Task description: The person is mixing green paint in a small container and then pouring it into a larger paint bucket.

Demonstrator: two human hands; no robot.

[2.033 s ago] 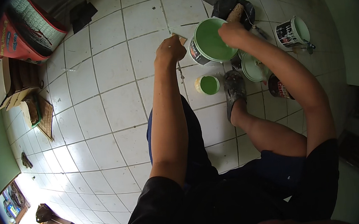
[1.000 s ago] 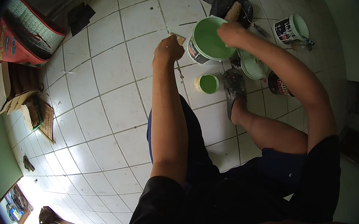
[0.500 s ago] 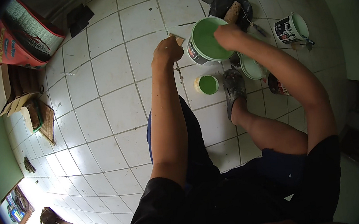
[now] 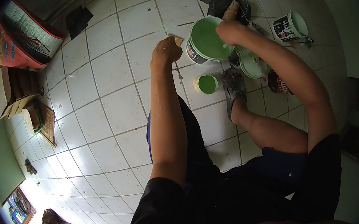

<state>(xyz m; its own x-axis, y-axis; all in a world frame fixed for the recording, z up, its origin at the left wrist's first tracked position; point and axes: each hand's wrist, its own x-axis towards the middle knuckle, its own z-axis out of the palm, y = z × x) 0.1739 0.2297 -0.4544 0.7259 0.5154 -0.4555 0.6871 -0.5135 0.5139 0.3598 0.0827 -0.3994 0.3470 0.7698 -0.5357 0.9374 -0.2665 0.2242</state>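
Observation:
A white bucket (image 4: pixel 195 52) of pale green paint stands on the floor ahead of me. Over its right side is my right hand (image 4: pixel 230 32), its fingers closed; a small pale tip shows below them against the paint, but what it belongs to is hidden. My left hand (image 4: pixel 166 50) is closed in a fist left of the bucket. Beside its fingers a flat tan piece (image 4: pixel 176 40) shows; I cannot tell whether it is held or lies on the floor. Nearer to me stands a small tub (image 4: pixel 197 84) with brighter green paint.
Right of the bucket are a paint-crusted roller (image 4: pixel 231 11) on black plastic, a pale green lidded or filled pail (image 4: pixel 250 66), a dark can (image 4: pixel 278 84) and another white bucket (image 4: pixel 283 29). My shod foot (image 4: pixel 234 83) is near the tub. A red insulated bag (image 4: pixel 13 51) and cardboard box (image 4: pixel 2 92) stand far left.
My right hand has shifted slightly up and right over the bucket, and a pale tip now shows beneath its fingers. My left hand has hardly moved.

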